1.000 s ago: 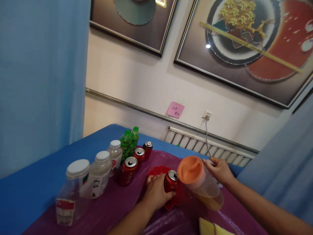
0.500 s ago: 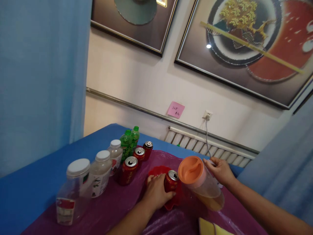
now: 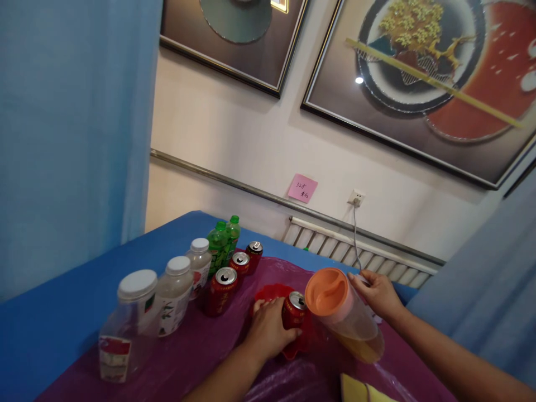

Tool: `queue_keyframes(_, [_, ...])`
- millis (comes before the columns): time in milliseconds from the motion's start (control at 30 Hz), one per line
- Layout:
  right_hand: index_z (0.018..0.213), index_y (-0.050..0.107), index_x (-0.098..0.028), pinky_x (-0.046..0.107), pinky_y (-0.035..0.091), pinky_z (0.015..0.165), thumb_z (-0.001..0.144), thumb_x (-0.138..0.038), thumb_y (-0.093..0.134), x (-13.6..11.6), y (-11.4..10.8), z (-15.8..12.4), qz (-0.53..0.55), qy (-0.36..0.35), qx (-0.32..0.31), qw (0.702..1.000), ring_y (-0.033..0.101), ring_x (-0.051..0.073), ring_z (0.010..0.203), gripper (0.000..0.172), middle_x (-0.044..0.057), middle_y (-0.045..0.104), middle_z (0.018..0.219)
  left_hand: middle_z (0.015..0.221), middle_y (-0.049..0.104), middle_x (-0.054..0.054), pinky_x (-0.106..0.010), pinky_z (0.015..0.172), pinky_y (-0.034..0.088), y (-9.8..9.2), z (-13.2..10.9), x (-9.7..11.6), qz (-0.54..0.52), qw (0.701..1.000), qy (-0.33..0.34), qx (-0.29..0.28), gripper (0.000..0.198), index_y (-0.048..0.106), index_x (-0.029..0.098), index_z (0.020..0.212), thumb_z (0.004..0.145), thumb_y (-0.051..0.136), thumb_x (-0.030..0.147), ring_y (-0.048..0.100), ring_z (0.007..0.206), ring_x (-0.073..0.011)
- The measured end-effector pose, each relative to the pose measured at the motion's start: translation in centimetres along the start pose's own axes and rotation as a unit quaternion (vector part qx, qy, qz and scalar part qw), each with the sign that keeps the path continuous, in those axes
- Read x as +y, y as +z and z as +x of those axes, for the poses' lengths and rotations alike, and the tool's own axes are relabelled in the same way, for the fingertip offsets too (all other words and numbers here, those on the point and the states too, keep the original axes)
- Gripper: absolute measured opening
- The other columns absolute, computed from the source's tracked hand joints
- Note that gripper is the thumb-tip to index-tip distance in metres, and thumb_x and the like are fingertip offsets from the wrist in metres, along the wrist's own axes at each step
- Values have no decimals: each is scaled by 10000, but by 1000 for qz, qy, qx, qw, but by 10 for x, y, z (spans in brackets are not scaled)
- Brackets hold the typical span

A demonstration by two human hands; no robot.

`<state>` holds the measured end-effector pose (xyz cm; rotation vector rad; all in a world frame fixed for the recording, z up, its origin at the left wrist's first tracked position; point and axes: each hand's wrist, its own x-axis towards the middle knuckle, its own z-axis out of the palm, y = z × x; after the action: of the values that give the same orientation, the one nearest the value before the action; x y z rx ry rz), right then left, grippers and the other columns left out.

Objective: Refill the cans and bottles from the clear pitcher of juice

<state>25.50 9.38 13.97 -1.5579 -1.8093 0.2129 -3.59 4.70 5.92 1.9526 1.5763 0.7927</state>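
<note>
My left hand (image 3: 268, 330) is wrapped round a red drink can (image 3: 294, 312) with an opened top, holding it over a red scalloped dish (image 3: 271, 291). In my right hand (image 3: 379, 293) is the handle of a clear pitcher (image 3: 355, 329) with an orange lid. The pitcher tilts left, its lid close beside the can's top, and yellowish liquid lies low inside. Whether any liquid is flowing out I cannot tell. My left hand and the can hide part of the dish.
Left of the dish stand several red cans (image 3: 221, 293), green bottles (image 3: 218, 248) and white-capped clear jars (image 3: 134, 329). Purple sheeting (image 3: 184, 368) covers part of the blue table (image 3: 54, 312). A folded yellow cloth (image 3: 362, 389) lies at the front. Behind is a radiator (image 3: 326, 240).
The view has shifted very slightly. Both hands, the can and the pitcher keep nearly the same positions.
</note>
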Motion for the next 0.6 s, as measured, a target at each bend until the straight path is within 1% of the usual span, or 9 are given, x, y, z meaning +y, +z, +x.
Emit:
queue_keyframes(167, [554,358,-243,245,279,480,852,-624,549,1,-1,0,-6,-5,2,1000,321,112,516,520,-61,317,523,1207,738,-92,-459,1090,313,-1,-1,1,4,1000,-2,-2,525,657,226,1116,660,787,451,629,1180,-325])
queue_keyframes(333, [558,361,-243,246,281,478,857,-641,532,1,-2,0,-16,-8,-2,1000,330,113,514,526,-59,322,522,1204,736,-94,-466,1096,309,-1,-1,1,-3,1000,1,-3,514,659,219,1114,664,785,431,632,1175,-313])
queue_keyframes(533, [555,370,-243,244,300,469,855,-652,519,-1,-2,-2,-21,-7,1,1000,343,113,503,528,-59,326,509,1242,724,-99,-479,1108,298,1,0,0,-3,1000,-1,-5,547,656,228,1142,659,786,448,620,1205,-324])
queue_keyframes(600, [556,377,-242,241,304,458,862,-655,507,-2,-1,-3,-38,-16,15,999,343,111,494,530,-61,326,503,1254,719,-103,-483,1115,293,1,0,0,-1,1000,-2,-6,544,658,227,1140,661,782,450,619,1213,-328])
